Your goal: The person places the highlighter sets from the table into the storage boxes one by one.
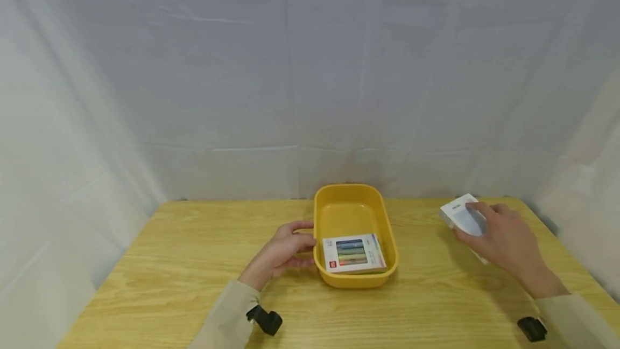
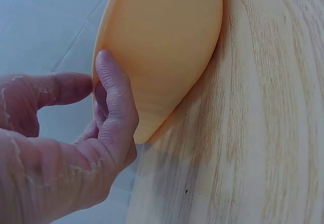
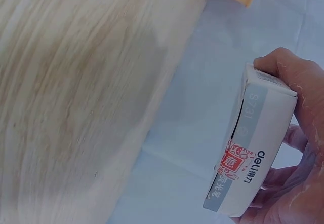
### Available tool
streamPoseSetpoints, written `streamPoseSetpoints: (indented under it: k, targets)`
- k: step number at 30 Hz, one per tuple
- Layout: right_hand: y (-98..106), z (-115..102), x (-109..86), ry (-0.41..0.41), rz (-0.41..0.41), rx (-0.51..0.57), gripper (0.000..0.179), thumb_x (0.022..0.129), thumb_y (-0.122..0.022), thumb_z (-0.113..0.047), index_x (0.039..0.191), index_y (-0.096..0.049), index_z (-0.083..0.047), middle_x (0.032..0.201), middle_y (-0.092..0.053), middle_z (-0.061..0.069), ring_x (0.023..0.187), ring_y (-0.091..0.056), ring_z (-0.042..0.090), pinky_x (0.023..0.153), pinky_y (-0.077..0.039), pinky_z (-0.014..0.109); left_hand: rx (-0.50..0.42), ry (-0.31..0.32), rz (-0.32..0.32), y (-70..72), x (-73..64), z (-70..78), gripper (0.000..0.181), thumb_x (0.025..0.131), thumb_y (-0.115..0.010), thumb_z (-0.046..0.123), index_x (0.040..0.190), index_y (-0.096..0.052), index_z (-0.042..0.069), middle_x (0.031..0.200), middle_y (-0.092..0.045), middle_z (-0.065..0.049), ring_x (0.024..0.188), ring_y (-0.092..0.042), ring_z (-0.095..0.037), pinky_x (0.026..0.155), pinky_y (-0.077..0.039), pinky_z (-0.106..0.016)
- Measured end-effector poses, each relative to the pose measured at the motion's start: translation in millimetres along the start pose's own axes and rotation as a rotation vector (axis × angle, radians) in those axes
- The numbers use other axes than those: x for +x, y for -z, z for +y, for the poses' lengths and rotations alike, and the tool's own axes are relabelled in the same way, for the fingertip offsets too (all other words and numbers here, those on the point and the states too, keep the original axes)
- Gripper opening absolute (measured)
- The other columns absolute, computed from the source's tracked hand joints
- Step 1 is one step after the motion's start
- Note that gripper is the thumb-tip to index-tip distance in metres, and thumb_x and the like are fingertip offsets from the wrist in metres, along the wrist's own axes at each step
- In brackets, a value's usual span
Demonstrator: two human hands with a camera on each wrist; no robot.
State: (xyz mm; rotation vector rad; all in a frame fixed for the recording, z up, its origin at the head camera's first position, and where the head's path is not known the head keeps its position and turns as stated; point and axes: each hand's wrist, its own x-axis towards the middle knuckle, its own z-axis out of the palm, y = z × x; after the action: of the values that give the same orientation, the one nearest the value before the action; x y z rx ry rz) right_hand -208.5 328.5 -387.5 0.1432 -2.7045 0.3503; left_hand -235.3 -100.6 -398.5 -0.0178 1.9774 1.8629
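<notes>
A yellow plastic basket (image 1: 351,281) with rounded corners stands on the wooden table. My left hand (image 1: 288,246) is at its left side, and in the left wrist view the curled fingers (image 2: 115,89) and thumb pinch the basket's rim. Inside the basket's near end lies a white box of coloured pens (image 1: 353,253), the pens showing through its window. Off to the right, my right hand (image 1: 508,238) grips a white and grey highlighter box (image 3: 253,148), tilted above the table. Its side, printed with a brand name and a red mark, faces the right wrist camera.
The wooden table (image 1: 208,284) has its far edge close to a hanging pale sheet (image 1: 290,79). More sheeting hangs at the left and right sides. Each sleeve carries a black wrist camera (image 1: 263,319).
</notes>
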Motion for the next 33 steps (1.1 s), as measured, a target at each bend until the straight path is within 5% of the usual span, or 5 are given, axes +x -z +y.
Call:
streamPoseSetpoints:
  k: [8,33]
  targets:
    - [6.0,-13.5,-4.2,-0.02,-0.057,0.004,0.069,0.084,-0.076,-0.048,0.135,-0.059,-0.004,0.112,-0.06,0.042,0.077,-0.06,0.038,0.049,-0.038,0.031,-0.009,0.004,-0.004,-1.8,-1.1,-0.5,0.056,0.097,-0.06,0.009,0.15,-0.043,0.001,0.129,-0.063,-0.022,0.102,-0.067,-0.021,0.074,-0.062,-0.031]
    - [10.4,-52.8,-3.2,0.053,0.019,0.043,0.067,0.08,-0.08,-0.047,0.132,-0.064,-0.008,0.116,-0.064,0.033,0.087,-0.063,0.039,0.052,-0.041,0.03,-0.004,0.001,0.002,-0.6,0.8,-0.4,0.058,0.096,-0.06,0.01,0.15,-0.043,0.001,0.129,-0.062,-0.022,0.102,-0.067,-0.021,0.076,-0.062,-0.033]
